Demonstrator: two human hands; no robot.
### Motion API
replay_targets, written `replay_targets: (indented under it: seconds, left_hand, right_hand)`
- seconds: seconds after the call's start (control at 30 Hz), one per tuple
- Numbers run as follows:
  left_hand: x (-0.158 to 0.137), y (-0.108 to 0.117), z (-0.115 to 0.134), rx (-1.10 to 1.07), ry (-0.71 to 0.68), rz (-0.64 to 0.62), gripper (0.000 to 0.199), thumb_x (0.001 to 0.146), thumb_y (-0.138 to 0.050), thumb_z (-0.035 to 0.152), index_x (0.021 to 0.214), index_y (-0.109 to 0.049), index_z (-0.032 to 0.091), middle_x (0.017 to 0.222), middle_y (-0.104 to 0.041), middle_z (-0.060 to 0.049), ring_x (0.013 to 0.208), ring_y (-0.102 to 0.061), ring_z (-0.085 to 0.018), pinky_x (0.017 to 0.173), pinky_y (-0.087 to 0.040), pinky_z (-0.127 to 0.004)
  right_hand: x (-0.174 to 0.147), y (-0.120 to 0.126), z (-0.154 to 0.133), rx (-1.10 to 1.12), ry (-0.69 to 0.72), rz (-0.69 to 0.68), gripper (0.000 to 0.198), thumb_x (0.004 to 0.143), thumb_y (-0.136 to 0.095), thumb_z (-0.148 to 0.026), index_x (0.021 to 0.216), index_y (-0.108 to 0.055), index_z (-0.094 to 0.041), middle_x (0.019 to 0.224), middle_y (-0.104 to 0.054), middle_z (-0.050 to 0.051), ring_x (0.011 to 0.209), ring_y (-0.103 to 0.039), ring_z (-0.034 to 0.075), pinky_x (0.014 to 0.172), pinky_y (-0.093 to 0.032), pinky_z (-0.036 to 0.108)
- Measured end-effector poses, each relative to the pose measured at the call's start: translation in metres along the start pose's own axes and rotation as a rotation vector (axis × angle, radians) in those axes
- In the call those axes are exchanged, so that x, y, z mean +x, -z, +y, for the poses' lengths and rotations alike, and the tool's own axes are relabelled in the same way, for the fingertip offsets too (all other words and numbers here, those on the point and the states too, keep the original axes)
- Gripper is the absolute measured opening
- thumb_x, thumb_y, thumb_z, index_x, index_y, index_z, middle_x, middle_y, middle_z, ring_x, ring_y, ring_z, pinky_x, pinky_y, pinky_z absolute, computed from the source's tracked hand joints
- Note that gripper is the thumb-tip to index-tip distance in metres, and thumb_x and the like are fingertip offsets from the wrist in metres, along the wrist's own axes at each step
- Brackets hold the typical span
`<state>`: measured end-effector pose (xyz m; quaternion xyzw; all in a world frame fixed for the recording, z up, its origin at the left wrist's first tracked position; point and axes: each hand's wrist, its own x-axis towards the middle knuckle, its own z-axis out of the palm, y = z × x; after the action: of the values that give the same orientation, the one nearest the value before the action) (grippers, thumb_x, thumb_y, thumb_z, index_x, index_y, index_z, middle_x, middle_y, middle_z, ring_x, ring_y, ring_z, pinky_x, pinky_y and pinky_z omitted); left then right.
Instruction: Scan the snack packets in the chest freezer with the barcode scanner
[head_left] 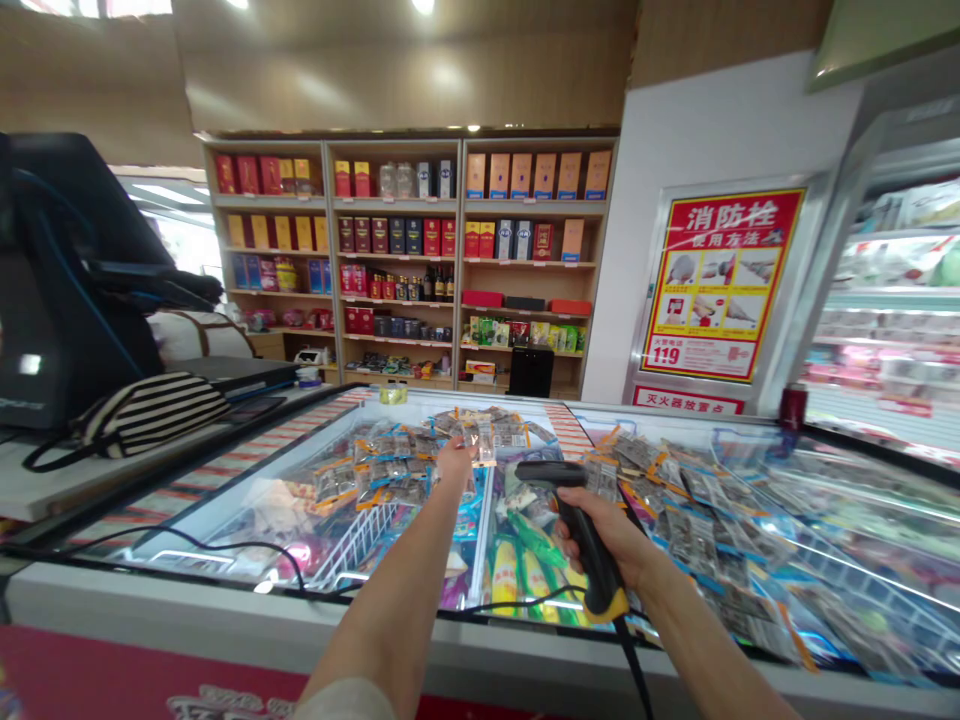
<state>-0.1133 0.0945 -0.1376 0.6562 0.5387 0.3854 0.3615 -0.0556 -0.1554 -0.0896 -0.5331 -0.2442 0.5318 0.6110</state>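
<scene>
My right hand (589,525) is wrapped round the grip of a black and yellow barcode scanner (592,555), its head pointing left. From the scanner's base a dark cable hangs down. My left hand (455,458) reaches forward over the freezer's glass top and pinches a small clear packet (481,440) with a pale label. Behind and left of that hand lies a heap of small packets (386,455) with orange and blue edges. More such packets (697,510) spread over the glass on the right.
Under the glass of the chest freezer (225,590) are wire baskets and bagged goods. A black cable (225,543) runs across its front. At left stand a dark checkout screen (67,280) and a striped pouch (154,410). Shelves (397,205) of boxed goods line the back wall.
</scene>
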Motion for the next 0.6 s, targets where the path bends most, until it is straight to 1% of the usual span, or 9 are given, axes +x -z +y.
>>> replay_targets:
  seconds: [0.1,0.2,0.33,0.6]
  left_hand:
    - [0.0016,-0.0004,-0.0011,-0.085,0.056,-0.035,0.040,0.066,-0.060,0.023,0.105,-0.057,0.018,0.092,-0.065,-0.004,0.077,-0.061,-0.014,0.060,-0.045,-0.019]
    - [0.0044,-0.0027,-0.0030,-0.097,0.048,-0.041,0.039,0.065,-0.059,0.023,0.104,-0.057,0.019,0.091,-0.066,-0.003,0.079,-0.061,-0.014,0.061,-0.044,-0.019]
    - [0.0079,-0.0057,-0.0050,-0.115,0.019,-0.045,0.041,0.066,-0.058,0.022,0.107,-0.056,0.017,0.095,-0.065,-0.005,0.081,-0.061,-0.013,0.062,-0.044,-0.018]
    - [0.0025,-0.0026,0.0002,-0.170,0.036,-0.072,0.041,0.067,-0.058,0.018,0.107,-0.056,0.016,0.093,-0.065,-0.005,0.077,-0.061,-0.014,0.057,-0.044,-0.017]
  right_hand:
    - [0.0024,0.0006,-0.0012,0.024,-0.006,-0.011,0.019,0.076,-0.047,-0.035,0.073,-0.049,-0.016,0.046,-0.049,-0.004,0.033,-0.044,0.006,0.031,-0.034,0.016]
    - [0.0042,0.0033,-0.0026,0.029,-0.011,-0.009,0.020,0.076,-0.047,-0.035,0.070,-0.048,-0.017,0.046,-0.049,-0.005,0.033,-0.044,0.007,0.032,-0.035,0.017]
    - [0.0046,0.0052,-0.0040,0.015,-0.008,-0.003,0.020,0.075,-0.047,-0.036,0.070,-0.048,-0.017,0.046,-0.049,-0.004,0.033,-0.043,0.007,0.031,-0.035,0.018]
    - [0.0035,-0.0009,-0.0036,0.015,0.008,0.005,0.016,0.076,-0.046,-0.033,0.073,-0.049,-0.018,0.046,-0.049,-0.006,0.034,-0.044,0.007,0.032,-0.037,0.018]
